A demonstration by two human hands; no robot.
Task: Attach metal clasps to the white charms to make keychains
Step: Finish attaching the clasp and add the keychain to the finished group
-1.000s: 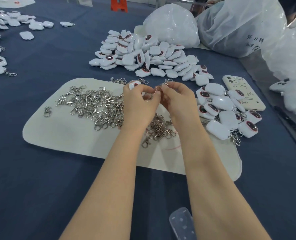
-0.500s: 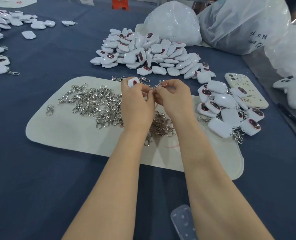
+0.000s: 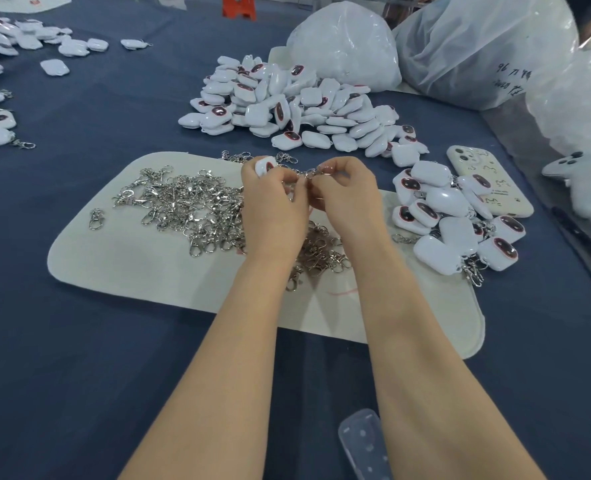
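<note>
A cream-cased phone (image 3: 491, 181) lies on the blue cloth (image 3: 79, 375) near white bags (image 3: 346, 46) (one scribbled on).

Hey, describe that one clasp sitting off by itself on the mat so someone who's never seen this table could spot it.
Find the cream rounded fabric mat on the dark blue tablecloth. A tangled heap of silver metal clasps covers its middle. The single silver metal clasp lies toward the mat's left edge, alone on bare fabric, touching none of the others.
</note>
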